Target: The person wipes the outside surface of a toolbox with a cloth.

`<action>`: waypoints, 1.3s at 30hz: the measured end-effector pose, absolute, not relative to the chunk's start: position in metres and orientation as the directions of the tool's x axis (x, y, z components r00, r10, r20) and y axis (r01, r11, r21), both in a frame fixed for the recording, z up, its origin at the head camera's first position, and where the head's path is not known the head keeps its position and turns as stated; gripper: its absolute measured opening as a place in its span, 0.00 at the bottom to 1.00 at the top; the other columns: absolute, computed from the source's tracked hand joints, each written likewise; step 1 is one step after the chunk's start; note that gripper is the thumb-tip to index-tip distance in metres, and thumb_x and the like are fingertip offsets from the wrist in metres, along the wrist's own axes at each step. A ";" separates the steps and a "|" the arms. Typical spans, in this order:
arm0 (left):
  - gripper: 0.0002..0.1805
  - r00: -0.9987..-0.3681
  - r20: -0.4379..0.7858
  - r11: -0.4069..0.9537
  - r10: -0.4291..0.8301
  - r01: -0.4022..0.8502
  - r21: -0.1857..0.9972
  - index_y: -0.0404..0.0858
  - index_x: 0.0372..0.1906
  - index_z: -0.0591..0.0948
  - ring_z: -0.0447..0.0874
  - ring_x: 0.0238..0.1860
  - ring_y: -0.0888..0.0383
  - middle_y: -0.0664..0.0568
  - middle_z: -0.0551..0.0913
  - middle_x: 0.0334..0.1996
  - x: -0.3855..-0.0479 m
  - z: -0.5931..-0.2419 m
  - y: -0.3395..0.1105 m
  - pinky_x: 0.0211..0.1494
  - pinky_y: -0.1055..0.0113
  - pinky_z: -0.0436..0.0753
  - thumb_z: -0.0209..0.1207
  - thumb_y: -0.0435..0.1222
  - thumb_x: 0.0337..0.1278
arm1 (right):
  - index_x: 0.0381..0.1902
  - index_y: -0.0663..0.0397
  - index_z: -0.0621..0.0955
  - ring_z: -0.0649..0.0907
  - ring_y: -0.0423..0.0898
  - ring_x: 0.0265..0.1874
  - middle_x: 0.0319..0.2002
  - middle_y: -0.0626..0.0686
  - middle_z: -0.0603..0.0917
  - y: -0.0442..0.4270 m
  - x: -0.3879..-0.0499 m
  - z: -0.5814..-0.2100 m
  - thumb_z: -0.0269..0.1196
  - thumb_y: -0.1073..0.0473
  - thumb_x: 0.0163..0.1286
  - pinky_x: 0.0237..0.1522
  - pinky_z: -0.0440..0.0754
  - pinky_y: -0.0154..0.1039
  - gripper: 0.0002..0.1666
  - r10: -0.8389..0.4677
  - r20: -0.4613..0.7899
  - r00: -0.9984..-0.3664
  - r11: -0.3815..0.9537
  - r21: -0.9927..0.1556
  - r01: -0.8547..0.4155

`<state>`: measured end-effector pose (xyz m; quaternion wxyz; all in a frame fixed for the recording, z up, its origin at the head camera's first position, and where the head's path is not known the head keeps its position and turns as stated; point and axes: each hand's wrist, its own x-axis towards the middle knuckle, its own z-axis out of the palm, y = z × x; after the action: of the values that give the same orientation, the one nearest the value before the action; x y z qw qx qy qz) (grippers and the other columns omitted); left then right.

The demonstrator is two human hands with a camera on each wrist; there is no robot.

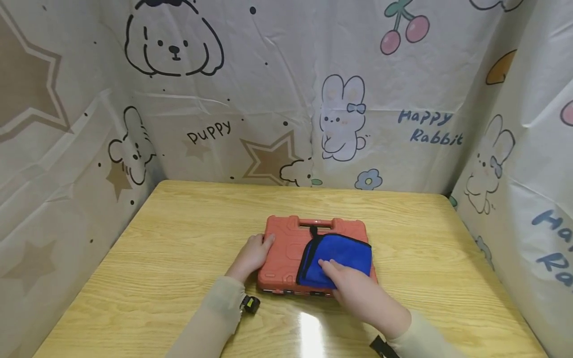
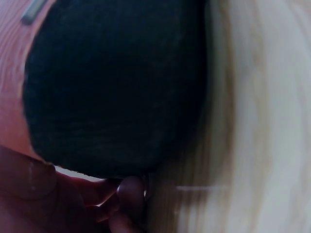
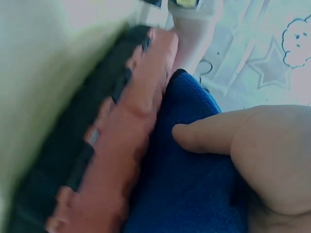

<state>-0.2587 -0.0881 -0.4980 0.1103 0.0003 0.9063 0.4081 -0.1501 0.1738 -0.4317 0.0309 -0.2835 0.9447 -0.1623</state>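
A red case (image 1: 279, 248) with a handle at its far edge lies on the table. Over its right part is a blue pouch (image 1: 349, 251) with black trim. My left hand (image 1: 250, 256) grips the case's left side, thumb on top; its curled fingers show low in the left wrist view (image 2: 121, 204) beside a dark, blurred shape. On the right, my hand (image 1: 369, 301) holds the pouch near its front edge. In the right wrist view, the thumb of that hand (image 3: 272, 150) lies on the blue fabric (image 3: 180, 189), beside the case's side (image 3: 116, 160); its other fingers are mostly hidden.
The wooden table (image 1: 179, 223) extends around the case on all sides. Printed cloth (image 1: 268, 99) with cartoon animals hangs behind the table and along both sides. Black straps with small devices (image 1: 251, 304) are at both wrists.
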 end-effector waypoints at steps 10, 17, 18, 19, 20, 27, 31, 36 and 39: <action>0.34 -0.977 -0.194 0.659 0.090 -0.087 0.747 0.24 0.68 0.73 0.78 0.61 0.39 0.31 0.77 0.59 -0.259 -0.498 -0.089 0.68 0.41 0.74 0.39 0.52 0.83 | 0.70 0.57 0.73 0.84 0.68 0.56 0.64 0.68 0.80 0.177 -0.121 -0.437 0.64 0.74 0.66 0.55 0.83 0.60 0.34 -0.535 0.067 -0.842 0.775 -0.360 -0.520; 0.35 -0.975 -0.201 0.660 0.093 -0.091 0.746 0.25 0.69 0.72 0.78 0.59 0.40 0.32 0.76 0.59 -0.259 -0.497 -0.092 0.67 0.41 0.75 0.38 0.53 0.83 | 0.70 0.53 0.75 0.82 0.65 0.61 0.67 0.62 0.79 0.175 -0.124 -0.437 0.56 0.73 0.73 0.57 0.82 0.60 0.30 -0.554 0.069 -0.829 0.765 -0.349 -0.541; 0.35 -0.975 -0.202 0.660 0.095 -0.090 0.746 0.25 0.69 0.72 0.78 0.60 0.40 0.32 0.76 0.59 -0.259 -0.497 -0.092 0.67 0.41 0.74 0.39 0.53 0.83 | 0.70 0.54 0.76 0.82 0.64 0.62 0.68 0.60 0.79 0.175 -0.126 -0.436 0.56 0.73 0.73 0.58 0.82 0.60 0.29 -0.559 0.069 -0.826 0.764 -0.345 -0.545; 0.35 -0.974 -0.204 0.658 0.093 -0.094 0.747 0.26 0.70 0.72 0.77 0.61 0.40 0.32 0.76 0.60 -0.259 -0.498 -0.092 0.68 0.41 0.74 0.39 0.53 0.83 | 0.69 0.54 0.77 0.81 0.63 0.63 0.69 0.59 0.79 0.174 -0.128 -0.437 0.56 0.74 0.73 0.59 0.82 0.59 0.28 -0.563 0.070 -0.824 0.763 -0.340 -0.550; 0.35 -0.974 -0.207 0.657 0.095 -0.095 0.748 0.26 0.70 0.72 0.77 0.61 0.39 0.32 0.76 0.60 -0.259 -0.498 -0.092 0.68 0.41 0.74 0.39 0.53 0.83 | 0.69 0.55 0.77 0.81 0.62 0.64 0.69 0.59 0.79 0.173 -0.131 -0.436 0.57 0.73 0.73 0.59 0.82 0.59 0.28 -0.565 0.071 -0.822 0.761 -0.340 -0.553; 0.34 -0.973 -0.208 0.647 0.104 -0.093 0.757 0.26 0.70 0.71 0.76 0.61 0.40 0.33 0.75 0.61 -0.259 -0.497 -0.093 0.69 0.41 0.73 0.40 0.52 0.83 | 0.69 0.56 0.77 0.81 0.62 0.64 0.68 0.61 0.79 0.167 -0.160 -0.431 0.55 0.76 0.71 0.57 0.83 0.58 0.30 -0.538 0.053 -0.841 0.781 -0.344 -0.521; 0.35 -0.971 -0.211 0.649 0.111 -0.090 0.755 0.26 0.70 0.71 0.76 0.62 0.40 0.32 0.74 0.61 -0.259 -0.497 -0.092 0.69 0.41 0.73 0.40 0.53 0.83 | 0.69 0.59 0.76 0.79 0.63 0.66 0.69 0.63 0.78 0.167 -0.181 -0.427 0.53 0.76 0.72 0.62 0.80 0.58 0.29 -0.515 0.020 -0.857 0.802 -0.341 -0.490; 0.35 -0.971 -0.214 0.639 0.112 -0.095 0.763 0.26 0.71 0.71 0.76 0.61 0.40 0.33 0.74 0.60 -0.258 -0.496 -0.091 0.69 0.41 0.73 0.41 0.53 0.83 | 0.71 0.62 0.74 0.76 0.61 0.70 0.70 0.63 0.76 0.166 -0.207 -0.426 0.49 0.73 0.76 0.71 0.72 0.56 0.28 -0.481 -0.036 -0.876 0.829 -0.343 -0.441; 0.35 -0.972 -0.211 0.636 0.108 -0.095 0.766 0.26 0.70 0.71 0.76 0.60 0.41 0.34 0.75 0.60 -0.258 -0.495 -0.090 0.69 0.41 0.74 0.41 0.53 0.83 | 0.72 0.63 0.73 0.75 0.59 0.71 0.69 0.62 0.77 0.165 -0.221 -0.423 0.48 0.73 0.76 0.73 0.71 0.54 0.28 -0.477 -0.056 -0.877 0.838 -0.331 -0.434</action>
<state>-0.2575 -0.0903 -0.4953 0.1193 0.0037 0.8966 0.4264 -0.2206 0.1648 -0.4233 0.0680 -0.2382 0.9562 -0.1563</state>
